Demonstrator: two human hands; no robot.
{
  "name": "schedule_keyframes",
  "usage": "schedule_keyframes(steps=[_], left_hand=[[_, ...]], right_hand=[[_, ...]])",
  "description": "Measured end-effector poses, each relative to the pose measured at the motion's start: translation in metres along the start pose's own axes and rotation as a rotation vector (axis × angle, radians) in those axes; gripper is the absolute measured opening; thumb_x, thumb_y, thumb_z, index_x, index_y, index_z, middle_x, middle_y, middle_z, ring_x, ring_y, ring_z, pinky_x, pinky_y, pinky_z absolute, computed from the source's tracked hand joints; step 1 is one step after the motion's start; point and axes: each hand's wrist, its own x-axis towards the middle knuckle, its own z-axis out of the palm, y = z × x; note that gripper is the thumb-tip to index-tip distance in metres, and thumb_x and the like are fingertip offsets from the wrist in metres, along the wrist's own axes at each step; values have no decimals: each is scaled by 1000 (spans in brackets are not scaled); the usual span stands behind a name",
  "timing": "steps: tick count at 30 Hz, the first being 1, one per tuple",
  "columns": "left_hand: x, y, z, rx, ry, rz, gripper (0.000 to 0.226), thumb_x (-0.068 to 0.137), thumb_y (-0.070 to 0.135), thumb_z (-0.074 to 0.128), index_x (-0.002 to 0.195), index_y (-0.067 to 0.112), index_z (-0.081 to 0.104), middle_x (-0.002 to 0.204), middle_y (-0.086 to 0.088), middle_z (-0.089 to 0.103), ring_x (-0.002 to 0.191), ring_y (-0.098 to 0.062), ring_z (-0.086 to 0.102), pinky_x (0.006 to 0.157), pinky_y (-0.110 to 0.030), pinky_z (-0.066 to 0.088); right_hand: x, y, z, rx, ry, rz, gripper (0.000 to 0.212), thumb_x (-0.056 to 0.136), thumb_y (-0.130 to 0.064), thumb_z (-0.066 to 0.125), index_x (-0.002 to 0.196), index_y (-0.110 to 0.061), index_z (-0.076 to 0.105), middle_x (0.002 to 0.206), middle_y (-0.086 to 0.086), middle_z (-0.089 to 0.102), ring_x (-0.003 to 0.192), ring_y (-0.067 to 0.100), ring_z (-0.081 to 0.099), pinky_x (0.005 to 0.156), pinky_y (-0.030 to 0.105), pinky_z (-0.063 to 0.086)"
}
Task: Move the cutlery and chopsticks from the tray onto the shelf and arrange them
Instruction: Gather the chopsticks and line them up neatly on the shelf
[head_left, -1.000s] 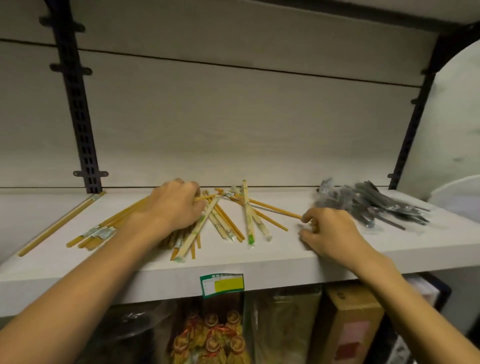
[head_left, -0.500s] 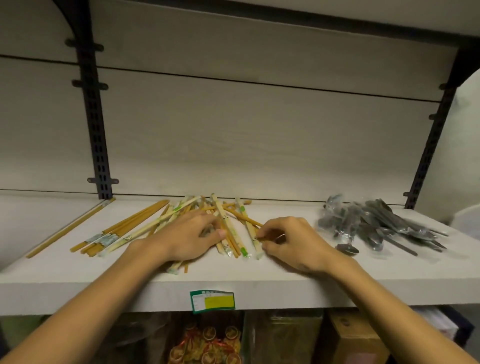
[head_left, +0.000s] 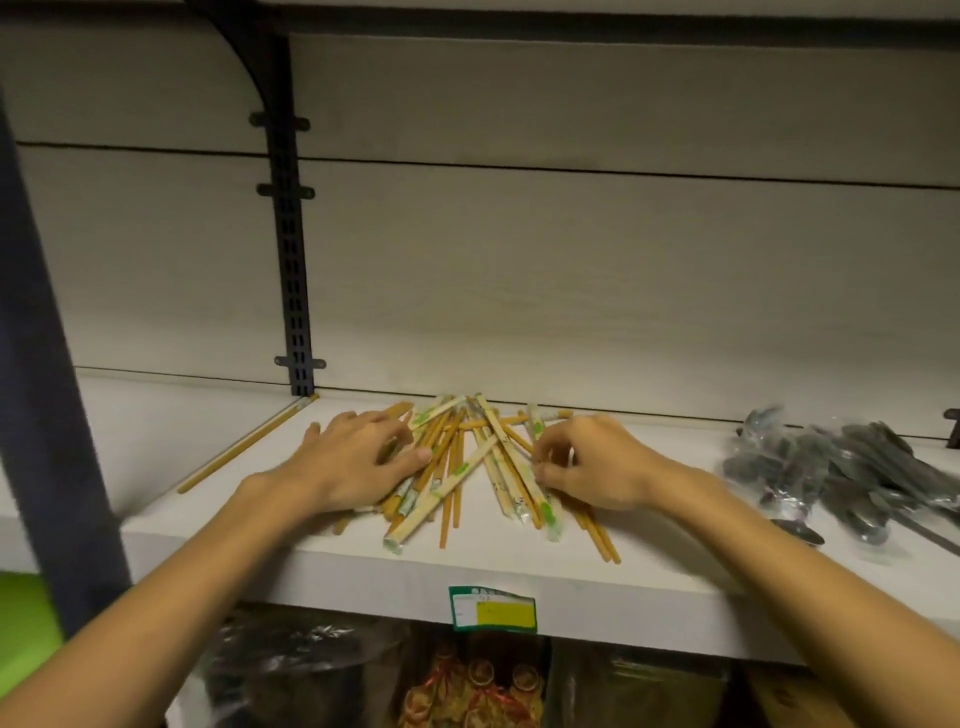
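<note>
Since the earlier frames the two hands have closed in on the chopstick pile from either side, and the scattered sticks now lie drawn into a tighter heap between them.

The chopsticks (head_left: 470, 467) lie on the white shelf (head_left: 675, 551), near its middle, crossing one another in a loose fan. Some are bare wood, others are in clear wrappers with green print. One single chopstick (head_left: 244, 447) lies apart to the left, running diagonally toward the black upright rail (head_left: 291, 249) at the back panel.

The left hand (head_left: 358, 462) rests flat on the left part of the pile, fingers spread and extended, palm down, gripping nothing. The right hand (head_left: 592, 467) sits against the right edge of the pile with its fingers curled inward and touching wrapped sticks; whether it pinches one cannot be told.

The cutlery (head_left: 841, 473), dark pieces in clear plastic wrap, lies heaped on the same shelf well to the right, apart from the chopsticks and both hands. One spoon (head_left: 797, 531) lies at the near edge of that heap.

A green and yellow label (head_left: 492, 609) is fixed to the shelf's front edge. Packaged goods (head_left: 467, 691) stand on the level below.
</note>
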Motion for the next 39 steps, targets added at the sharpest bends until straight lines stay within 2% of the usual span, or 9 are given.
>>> schedule_keyframes(steps=[4, 9, 11, 14, 18, 24, 31, 35, 39], left_hand=[[-5, -10, 3, -116, -37, -21, 52, 89, 69, 24, 128, 43, 48, 137, 6, 54, 119, -20, 51, 98, -43, 43], [-10, -27, -4, -61, 40, -8, 67, 85, 76, 17, 135, 41, 45, 149, 9, 38, 136, -16, 33, 110, -43, 31], [-6, -44, -6, 47, 50, -84, 79, 77, 83, 10, 137, 44, 40, 156, 4, 27, 143, -22, 21, 115, -48, 20], [0, -64, -5, 104, -150, -302, 81, 75, 86, 7, 145, 48, 23, 161, 2, 7, 147, -34, 2, 112, -61, 4], [3, -75, -5, 45, -251, -329, 89, 69, 89, 0, 144, 46, 23, 156, -4, 24, 142, -37, 21, 109, -61, 17], [2, -68, 0, -95, -186, -174, 77, 83, 79, 12, 138, 33, 40, 140, -6, 44, 129, -25, 41, 103, -44, 36], [-11, -39, -3, -359, -186, 118, 65, 90, 70, 26, 145, 37, 32, 148, 9, 40, 131, -12, 40, 108, -33, 33], [-17, -49, -2, -439, -205, 214, 75, 81, 79, 34, 146, 52, 9, 158, 18, 11, 146, -10, 15, 119, -40, 19], [-19, -45, -1, -210, -287, 211, 74, 76, 83, 26, 144, 57, 15, 160, 14, -8, 147, -10, -10, 119, -47, -2]], right_hand=[[16, -13, -1, 109, -4, -101, 17, 91, -33, 59, 98, -23, 72, 79, -10, 67, 68, 1, 56, 67, 19, 45], [35, -1, 21, -24, -114, -40, 39, 95, -50, 46, 127, -29, 55, 123, 4, 54, 121, 22, 44, 102, 38, 38], [40, 1, 31, -22, -178, -12, 47, 95, -58, 34, 133, -34, 47, 128, 4, 47, 127, 24, 40, 106, 42, 35], [44, -4, 42, -11, -224, 27, 63, 91, -68, 20, 147, -39, 24, 145, 5, 35, 138, 28, 29, 113, 44, 27], [46, -22, 56, 66, -203, 41, 68, 94, -65, 16, 150, -40, -11, 161, 1, 10, 149, 23, 6, 120, 43, 12], [52, -48, 63, 5, -262, 154, 60, 87, -75, 6, 143, -58, -7, 161, 0, -15, 148, 25, -15, 118, 53, -1], [66, -82, 69, -23, -234, 220, 68, 82, -80, 5, 145, -56, -1, 162, 0, -7, 148, 30, -9, 116, 55, -2], [67, -74, 69, -16, -219, 205, 65, 85, -78, 9, 145, -56, 1, 162, -4, -6, 149, 26, -6, 117, 57, 3], [54, -52, 60, 7, -214, 216, 71, 86, -73, 18, 150, -45, 8, 163, -3, -3, 149, 22, -6, 119, 51, 5]])
